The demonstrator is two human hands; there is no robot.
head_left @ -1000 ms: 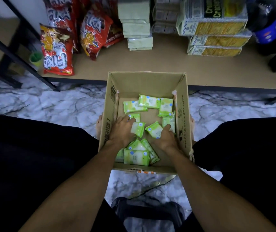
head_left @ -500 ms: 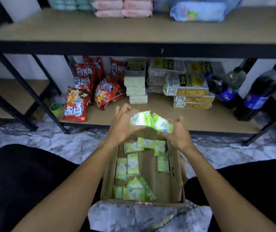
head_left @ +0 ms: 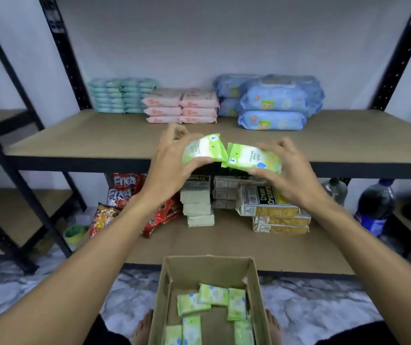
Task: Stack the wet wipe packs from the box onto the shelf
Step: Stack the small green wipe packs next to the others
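My left hand [head_left: 172, 160] grips a green wet wipe pack [head_left: 200, 149] and my right hand [head_left: 290, 170] grips another green pack [head_left: 251, 158]. Both packs are held side by side, nearly touching, just above the front edge of the middle shelf board [head_left: 100, 138]. Below, the open cardboard box [head_left: 164, 290] stands on the floor between my feet with several green packs [head_left: 213, 295] lying loose inside.
At the back of the middle shelf stand teal packs [head_left: 122, 95], pink packs [head_left: 182, 105] and blue wipe packs [head_left: 274, 103]. The lower shelf holds snack bags [head_left: 122, 190], cracker boxes [head_left: 269, 202] and dark bottles [head_left: 376, 202]. Black uprights [head_left: 62, 46] frame the shelf.
Both hands took one green pack each from the box and raised them from the lower shelf level up to the front edge of the middle shelf. My view tilted upward.
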